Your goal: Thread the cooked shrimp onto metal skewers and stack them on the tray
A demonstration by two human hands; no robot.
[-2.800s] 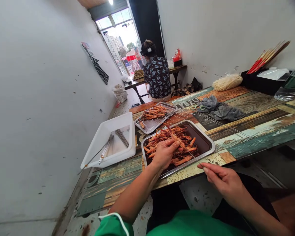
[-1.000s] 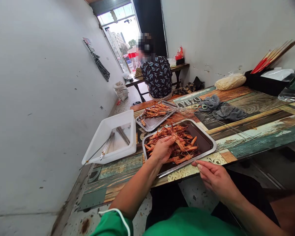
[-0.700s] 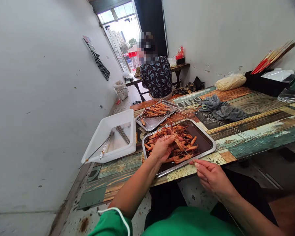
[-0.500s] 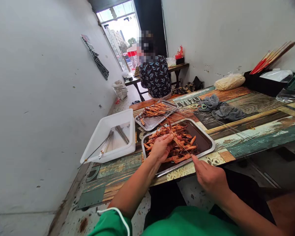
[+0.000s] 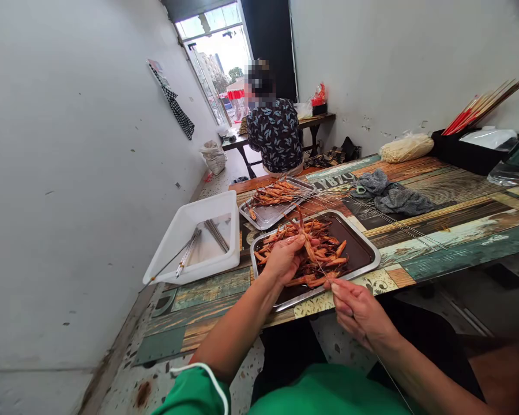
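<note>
My left hand [image 5: 284, 260] is closed on a reddish-brown piece of meat [image 5: 308, 249], slim and with thin ends, above the near tray. Its exact kind I cannot make out. My right hand [image 5: 362, 316] pinches a thin metal skewer [image 5: 392, 380] by the tray's front edge. The skewer's upper end meets the meat, and its other end runs down past my right wrist. Below my hands, the metal tray [image 5: 375, 256] holds a heap of similar meat pieces [image 5: 328, 275] in dark liquid. Behind it, a second metal tray [image 5: 266, 220] carries skewered pieces [image 5: 274, 193].
A white plastic bin [image 5: 168, 242] with metal skewers [image 5: 216, 235] stands on the left. Grey cloths [image 5: 400, 199] and loose skewers lie to the right. Farther back are a bagged pale bundle [image 5: 406, 148] and a black box [image 5: 462, 151]. A person [image 5: 277, 135] sits beyond the table.
My right hand has turned and opened its grip somewhat, and more of the skewer now shows below it. The left hand keeps the meat in nearly the same place.
</note>
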